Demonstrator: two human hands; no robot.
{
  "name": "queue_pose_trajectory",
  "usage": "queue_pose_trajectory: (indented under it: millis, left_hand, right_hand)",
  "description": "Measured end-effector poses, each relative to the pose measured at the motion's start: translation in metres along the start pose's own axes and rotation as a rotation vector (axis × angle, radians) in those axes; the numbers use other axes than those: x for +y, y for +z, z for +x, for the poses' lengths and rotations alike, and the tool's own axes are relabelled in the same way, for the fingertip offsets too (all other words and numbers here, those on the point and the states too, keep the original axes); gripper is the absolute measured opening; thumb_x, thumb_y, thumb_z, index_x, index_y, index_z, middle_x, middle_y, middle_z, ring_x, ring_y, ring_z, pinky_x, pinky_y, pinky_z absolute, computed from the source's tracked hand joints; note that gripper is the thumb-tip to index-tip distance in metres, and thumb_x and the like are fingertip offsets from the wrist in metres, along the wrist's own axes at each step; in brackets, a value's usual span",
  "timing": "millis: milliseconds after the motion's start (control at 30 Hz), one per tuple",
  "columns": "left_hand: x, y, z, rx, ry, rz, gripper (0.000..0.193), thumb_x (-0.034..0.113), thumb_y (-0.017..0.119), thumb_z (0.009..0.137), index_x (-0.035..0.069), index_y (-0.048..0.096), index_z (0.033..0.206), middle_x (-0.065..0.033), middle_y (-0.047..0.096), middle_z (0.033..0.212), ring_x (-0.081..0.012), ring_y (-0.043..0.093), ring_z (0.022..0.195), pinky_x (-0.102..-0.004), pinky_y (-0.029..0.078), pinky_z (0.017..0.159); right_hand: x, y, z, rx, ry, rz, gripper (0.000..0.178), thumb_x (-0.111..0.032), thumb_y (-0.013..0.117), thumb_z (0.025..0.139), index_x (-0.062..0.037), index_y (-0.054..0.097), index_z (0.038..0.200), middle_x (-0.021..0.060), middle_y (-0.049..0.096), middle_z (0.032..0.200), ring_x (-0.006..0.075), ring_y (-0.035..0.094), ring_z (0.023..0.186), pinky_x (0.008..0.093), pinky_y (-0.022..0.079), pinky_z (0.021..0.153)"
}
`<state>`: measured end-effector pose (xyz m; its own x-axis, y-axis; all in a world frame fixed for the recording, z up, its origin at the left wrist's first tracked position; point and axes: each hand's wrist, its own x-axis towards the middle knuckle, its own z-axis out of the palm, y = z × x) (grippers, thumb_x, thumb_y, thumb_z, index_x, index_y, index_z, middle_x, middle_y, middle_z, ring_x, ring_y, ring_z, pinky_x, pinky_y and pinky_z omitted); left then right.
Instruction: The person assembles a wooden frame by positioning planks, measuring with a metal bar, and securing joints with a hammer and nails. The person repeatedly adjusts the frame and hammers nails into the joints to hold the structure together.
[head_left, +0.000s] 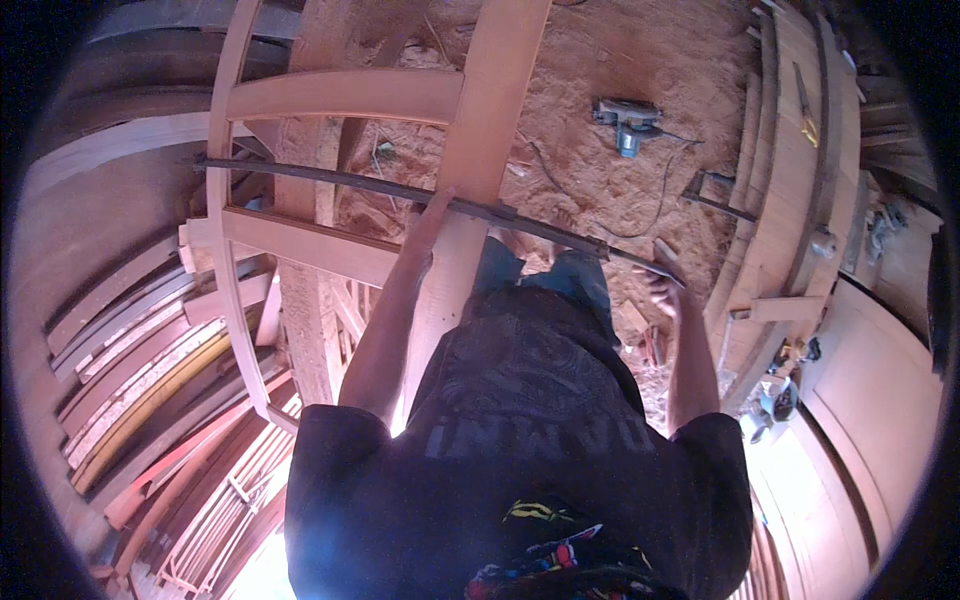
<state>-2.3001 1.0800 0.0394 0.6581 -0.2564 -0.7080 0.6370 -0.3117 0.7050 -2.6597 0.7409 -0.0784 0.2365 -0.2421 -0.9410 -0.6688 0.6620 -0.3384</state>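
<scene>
A long dark metal bar clamp (pixel 340 178) lies across a wooden frame (pixel 340 95), from its left rail past the wide board (pixel 487 110) on its right. My left hand (pixel 432 215) is on the bar at the left edge of that board, its fingers closed there and partly hidden. Out to the right, beyond the frame, my right hand (pixel 664 285) grips the thin end of the clamp. The clamp's sliding part sits between that hand and the board.
A circular saw (pixel 628 122) with a trailing cord rests on the sawdust-covered floor (pixel 600 60). On the right are long planks (pixel 790 180) with a yellow-handled handsaw (pixel 806 110) on top. Curved wooden pieces (pixel 150 370) are stacked at the left. A thick beam (pixel 305 330) stands under the frame.
</scene>
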Motion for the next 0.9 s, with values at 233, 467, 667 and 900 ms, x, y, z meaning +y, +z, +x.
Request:
queue_pose_trajectory:
  millis: [233,467,667,900]
  left_hand:
    - [0.016,0.007,-0.007,-0.043,-0.001,-0.103,0.056,0.042,0.075,0.094,-0.001,0.067,0.128,-0.0079,0.069,0.121,-0.0170,0.066,0.107,-0.0340,0.053,0.094]
    - [0.007,0.002,-0.008,0.019,0.041,-0.063,0.057,0.042,0.075,0.094,-0.001,0.066,0.130,-0.0075,0.070,0.119,-0.0177,0.066,0.108,-0.0344,0.052,0.094]
    - [0.004,0.007,0.007,-0.053,0.041,-0.041,0.057,0.042,0.072,0.096,0.002,0.063,0.136,-0.0072,0.067,0.126,-0.0176,0.063,0.114,-0.0347,0.050,0.099]
    - [-0.001,-0.005,0.013,-0.086,-0.016,0.047,0.056,0.045,0.068,0.097,0.007,0.062,0.137,-0.0056,0.068,0.124,-0.0169,0.064,0.110,-0.0336,0.051,0.096]
  right_hand:
    - [0.037,0.012,-0.041,0.265,-0.892,-0.403,0.050,-0.035,0.060,0.104,-0.0025,0.055,0.141,0.0098,0.074,0.102,0.0200,0.071,0.090,0.0336,0.058,0.077]
    - [-0.038,-0.001,-0.159,-0.092,-0.390,-0.023,0.063,-0.024,0.070,0.098,-0.0040,0.044,0.152,0.0122,0.075,0.099,0.0181,0.071,0.080,0.0291,0.056,0.073]
    - [-0.024,-0.006,-0.144,-0.024,-0.677,-0.105,0.064,-0.034,0.070,0.099,-0.0037,0.047,0.150,0.0118,0.075,0.105,0.0211,0.075,0.092,0.0300,0.056,0.077]
    - [0.013,0.042,-0.099,0.601,-1.437,-0.584,0.038,-0.028,0.042,0.113,0.0007,0.062,0.127,0.0165,0.067,0.115,0.0324,0.059,0.117,0.0438,0.045,0.101]
